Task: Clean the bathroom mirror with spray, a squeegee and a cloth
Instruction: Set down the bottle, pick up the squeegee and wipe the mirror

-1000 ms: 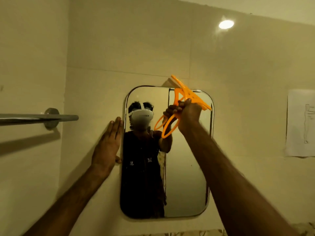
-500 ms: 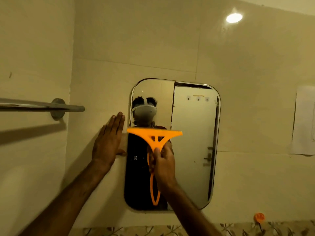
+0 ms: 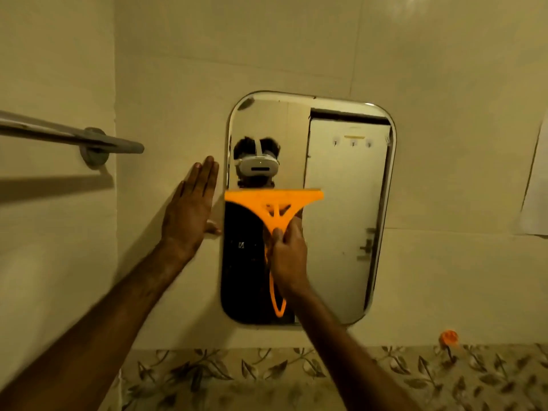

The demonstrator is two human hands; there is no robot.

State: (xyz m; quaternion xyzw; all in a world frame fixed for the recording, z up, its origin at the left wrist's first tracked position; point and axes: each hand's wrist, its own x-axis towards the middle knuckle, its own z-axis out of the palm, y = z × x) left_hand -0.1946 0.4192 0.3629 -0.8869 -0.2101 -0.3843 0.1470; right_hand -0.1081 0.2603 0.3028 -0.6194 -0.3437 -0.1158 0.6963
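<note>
Gripping an orange squeegee [image 3: 274, 203] by its handle, a person's right hand [image 3: 289, 256] presses the tool's wide blade flat and level against a rounded wall mirror [image 3: 341, 218], fingers closed tightly round the neck just below the blade. The blade lies across the left half of the mirror, about midway up its height, its left end reaching the mirror's left edge. The looped tail of the handle hangs below the hand toward the mirror's bottom edge.

The left hand [image 3: 189, 209] rests open and flat on the tiled wall just left of the mirror, fingers together and pointing up, thumb touching the mirror's left edge; it holds nothing.

Further left of the mirror, a metal towel rail [image 3: 89, 137] juts from the wall. Below the mirror runs a band of leaf-patterned tiles [image 3: 222, 372], and low to the mirror's right an orange cap [image 3: 448, 337] shows against that band. A sheet of paper [image 3: 536, 185] hangs on the wall well to the mirror's right.
</note>
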